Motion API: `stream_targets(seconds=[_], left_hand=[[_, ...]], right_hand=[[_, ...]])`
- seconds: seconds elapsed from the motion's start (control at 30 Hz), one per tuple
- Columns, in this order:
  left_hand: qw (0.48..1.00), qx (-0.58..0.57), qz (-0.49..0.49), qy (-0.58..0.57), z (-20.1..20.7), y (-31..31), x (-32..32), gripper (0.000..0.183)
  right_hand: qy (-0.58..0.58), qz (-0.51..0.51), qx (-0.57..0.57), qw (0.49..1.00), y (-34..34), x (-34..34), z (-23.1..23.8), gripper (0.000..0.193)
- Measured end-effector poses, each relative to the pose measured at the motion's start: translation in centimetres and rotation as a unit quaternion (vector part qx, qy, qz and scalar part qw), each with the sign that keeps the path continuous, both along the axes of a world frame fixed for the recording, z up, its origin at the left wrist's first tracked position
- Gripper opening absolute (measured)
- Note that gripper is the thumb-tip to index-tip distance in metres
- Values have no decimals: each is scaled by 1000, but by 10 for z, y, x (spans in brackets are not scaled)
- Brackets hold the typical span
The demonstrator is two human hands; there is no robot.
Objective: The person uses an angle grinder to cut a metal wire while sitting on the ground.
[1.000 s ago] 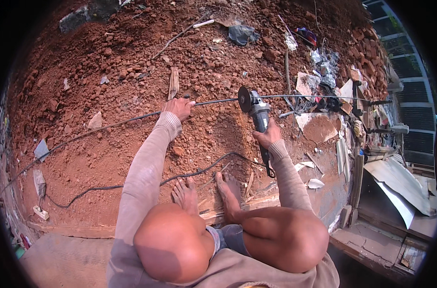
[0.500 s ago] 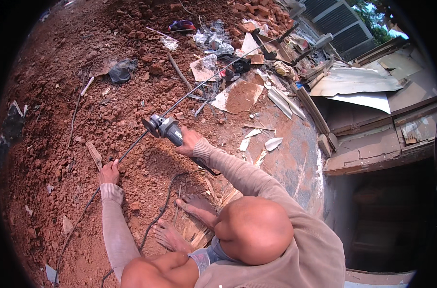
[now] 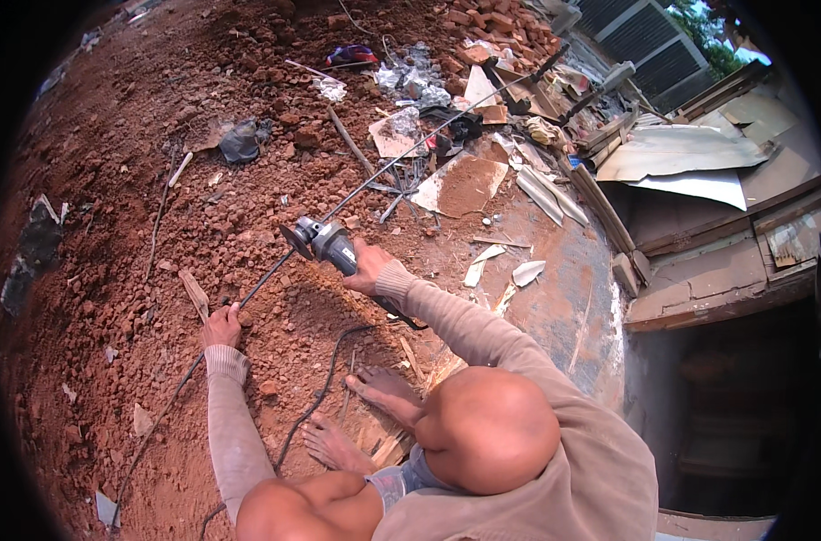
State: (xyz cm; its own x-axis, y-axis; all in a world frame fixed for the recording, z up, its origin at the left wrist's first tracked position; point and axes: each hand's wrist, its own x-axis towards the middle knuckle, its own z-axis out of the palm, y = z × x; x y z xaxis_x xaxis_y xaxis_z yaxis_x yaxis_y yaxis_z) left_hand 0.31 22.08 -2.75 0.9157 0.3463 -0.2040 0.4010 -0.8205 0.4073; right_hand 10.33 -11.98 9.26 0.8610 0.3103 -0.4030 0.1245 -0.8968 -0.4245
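One left hand (image 3: pixel 222 326) and one right hand (image 3: pixel 370 268) are working over the red soil (image 3: pixel 104 379). The left hand's grip is pinching one long, thin dark rod (image 3: pixel 264 281), which is running slantwise from the lower left to the upper right, passing over scattered rubbish. The right hand's grip is wrapping around the body of one grinder (image 3: pixel 336 252). Its single disc (image 3: pixel 294 242) is sitting at the rod, beyond the left hand; whether the two are touching, I cannot tell.

One wood piece (image 3: pixel 193 294) is lying just beside the left fingers. One black cord (image 3: pixel 328 365) is curving over the soil near two bare feet (image 3: pixel 385 388). Two pale scraps (image 3: pixel 529 272) are lying to the right of the right hand. Farther off, one white stick (image 3: pixel 180 169) and one dark plastic bag (image 3: pixel 240 142) are resting on the soil, and one heap of bricks (image 3: pixel 503 24), too small to count singly, is standing at the top.
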Motion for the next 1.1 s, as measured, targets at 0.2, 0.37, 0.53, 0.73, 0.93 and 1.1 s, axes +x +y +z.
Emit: stream_targets(seconds=[0.2, 0.37, 0.53, 0.73, 0.93, 1.1], left_hand=[[1000, 1, -3, -1, 3, -1, -2, 48], [1000, 2, -4, -7, 7, -6, -6, 45], [999, -28, 3, 17, 11, -8, -9, 44], [999, -31, 11, -10, 8, 0, -1, 46], [999, -2, 24, -38, 16, 7, 5, 48], [997, -24, 51, -53, 43, 24, 19, 51]], right_hand=[[9, 7, -31, 999, 1, 2, -9, 71], [-5, 11, -36, 999, 2, 8, -22, 72], [-21, 11, -39, 999, 0, 7, -24, 70], [-25, 21, -23, 999, -6, 3, -16, 70], [-28, 4, -45, 999, -7, 1, -27, 71], [-42, -24, 79, 996, -25, -15, -31, 65]])
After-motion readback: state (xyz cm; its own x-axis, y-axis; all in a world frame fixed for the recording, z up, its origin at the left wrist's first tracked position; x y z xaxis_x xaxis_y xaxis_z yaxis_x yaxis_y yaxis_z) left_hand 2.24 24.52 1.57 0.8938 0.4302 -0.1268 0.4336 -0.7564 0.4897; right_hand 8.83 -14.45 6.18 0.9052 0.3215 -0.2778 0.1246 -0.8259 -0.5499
